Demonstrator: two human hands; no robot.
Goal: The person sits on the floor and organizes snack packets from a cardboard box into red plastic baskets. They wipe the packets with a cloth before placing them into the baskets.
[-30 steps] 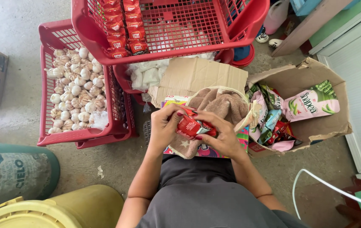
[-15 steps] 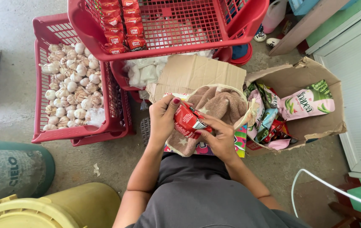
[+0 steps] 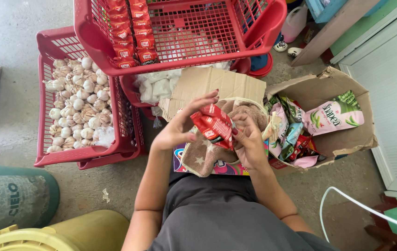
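Both of my hands hold a small stack of red snack packets (image 3: 214,125) above my lap. My left hand (image 3: 182,125) steadies the stack from the left with fingers spread along its side. My right hand (image 3: 247,139) grips it from the right and below. Under the hands lies a brown star-patterned cloth (image 3: 207,155) over a colourful box. Ahead, a red plastic crate (image 3: 184,35) holds two rows of matching red packets (image 3: 131,32) along its left side.
A second red crate (image 3: 128,139) at the left is full of garlic bulbs (image 3: 75,100). An open cardboard box (image 3: 347,139) at the right holds assorted sachets and packets. Cardboard flap (image 3: 212,86), bagged white items (image 3: 156,88), green drum (image 3: 12,195), yellow container (image 3: 63,234), white cable (image 3: 361,204).
My hands have lifted the red packets slightly and shifted them to the right; my left fingers have spread open along the stack.
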